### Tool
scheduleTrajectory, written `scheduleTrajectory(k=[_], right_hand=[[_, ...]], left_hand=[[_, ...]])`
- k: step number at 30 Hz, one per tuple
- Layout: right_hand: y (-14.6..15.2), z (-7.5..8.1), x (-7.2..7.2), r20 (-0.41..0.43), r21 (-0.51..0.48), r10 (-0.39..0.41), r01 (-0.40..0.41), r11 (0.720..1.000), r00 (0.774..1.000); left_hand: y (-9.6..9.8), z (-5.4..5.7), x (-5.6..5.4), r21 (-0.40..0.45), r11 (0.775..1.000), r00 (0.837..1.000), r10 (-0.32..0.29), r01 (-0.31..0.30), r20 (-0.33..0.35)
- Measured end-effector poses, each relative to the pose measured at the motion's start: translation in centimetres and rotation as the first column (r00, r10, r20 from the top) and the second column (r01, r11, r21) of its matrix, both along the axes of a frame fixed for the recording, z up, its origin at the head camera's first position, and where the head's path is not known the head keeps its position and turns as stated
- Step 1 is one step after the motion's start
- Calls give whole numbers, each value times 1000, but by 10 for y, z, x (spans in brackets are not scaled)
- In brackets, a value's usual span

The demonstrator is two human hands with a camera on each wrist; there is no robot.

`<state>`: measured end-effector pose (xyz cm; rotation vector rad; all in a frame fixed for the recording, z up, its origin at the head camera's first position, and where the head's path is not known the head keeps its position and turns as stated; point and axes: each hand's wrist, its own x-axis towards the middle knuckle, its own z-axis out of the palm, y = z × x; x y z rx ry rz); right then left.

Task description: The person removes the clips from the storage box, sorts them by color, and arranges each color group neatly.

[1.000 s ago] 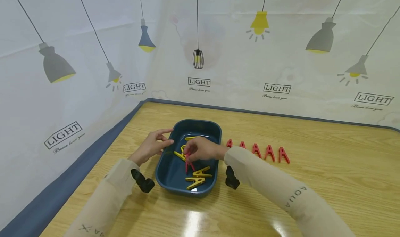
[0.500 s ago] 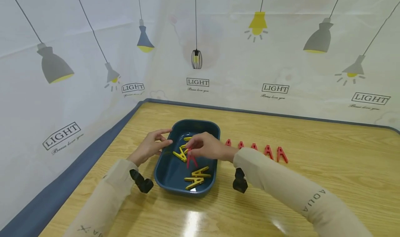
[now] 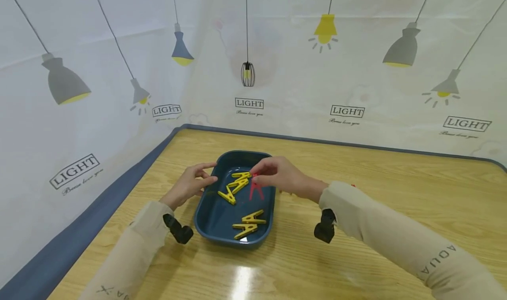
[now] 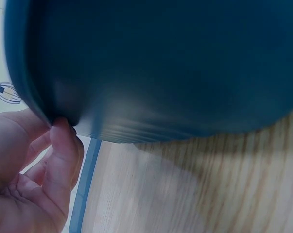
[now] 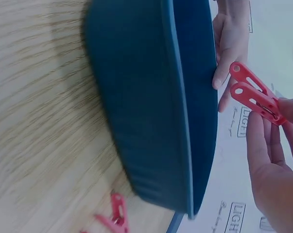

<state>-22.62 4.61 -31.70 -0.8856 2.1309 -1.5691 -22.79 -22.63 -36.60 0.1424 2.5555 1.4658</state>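
Observation:
A dark blue tub stands on the table. My left hand holds its left rim; in the left wrist view bent fingers meet the tub wall just under the edge. My right hand pinches a red clothespin between thumb and fingertips, over the tub's right side. In the right wrist view this clothespin is above the rim, its two legs pointing away from the hand. Yellow clothespins lie in the tub: a group at the back and a pair at the front.
Beside the tub's right wall, a red clothespin lies on the wooden table. My right hand and sleeve hide most of the red row in the head view. A patterned cloth wall borders the table at the back and left.
My right hand has lifted the red clothespin from the middle of the tub and moved right and away from me with it. The left hand has stayed at the rim.

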Motion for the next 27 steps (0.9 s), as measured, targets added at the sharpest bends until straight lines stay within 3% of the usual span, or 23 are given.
scheduleTrajectory(k=[14, 27], right_hand=[[73, -6, 2, 34, 85, -194, 191, 978, 980], [134, -20, 4, 26, 164, -281, 273, 948, 959]], left_hand=[[2, -1, -2, -11, 1000, 1000, 7, -7, 6], [1, -1, 0, -3, 1000, 1000, 6, -6, -2]])
